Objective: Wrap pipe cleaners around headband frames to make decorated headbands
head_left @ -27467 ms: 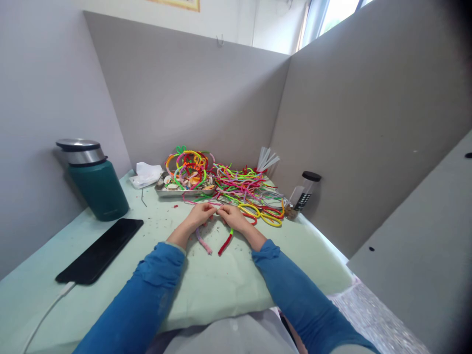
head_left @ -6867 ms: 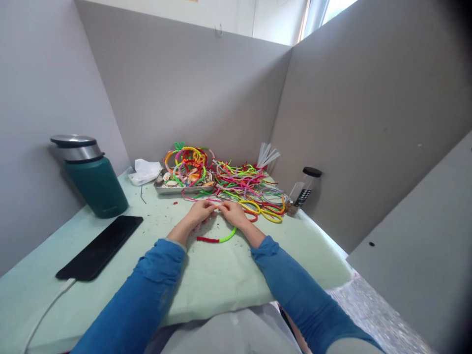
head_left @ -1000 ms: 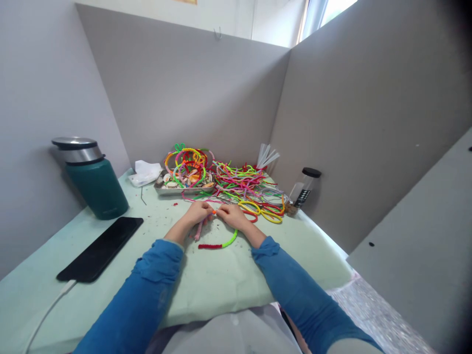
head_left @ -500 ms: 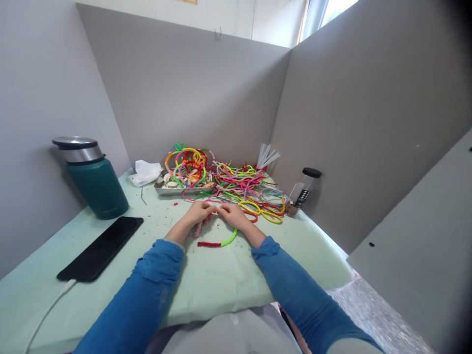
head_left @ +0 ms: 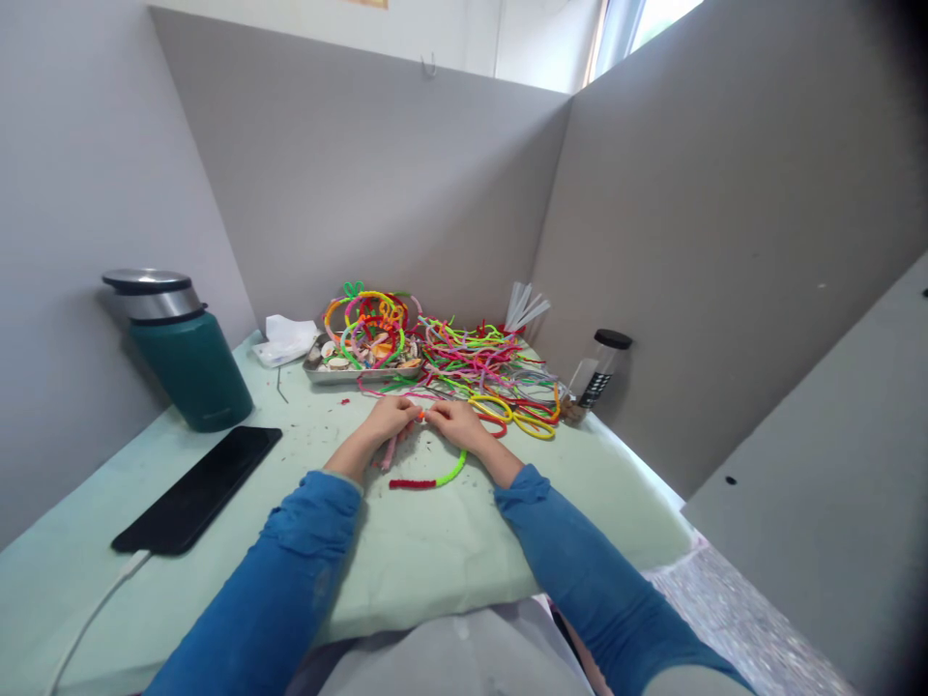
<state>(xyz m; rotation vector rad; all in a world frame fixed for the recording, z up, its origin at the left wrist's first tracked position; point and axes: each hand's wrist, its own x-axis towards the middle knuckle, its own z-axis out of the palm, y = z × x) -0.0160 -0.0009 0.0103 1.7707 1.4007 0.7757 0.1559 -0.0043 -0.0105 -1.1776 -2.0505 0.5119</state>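
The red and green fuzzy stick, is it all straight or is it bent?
The fuzzy stick is bent: its red end lies straight, but its green part curves toward the right hand.

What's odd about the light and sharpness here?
Head view: window glares nearly white, top right; head view: a blurred dark fringe edges the right side; head view: the teal flask throws a soft shadow on the left partition; head view: the pinched orange bit looks indistinct.

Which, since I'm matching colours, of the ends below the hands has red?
The red-green end from the right hand; the pink end is by the left hand.
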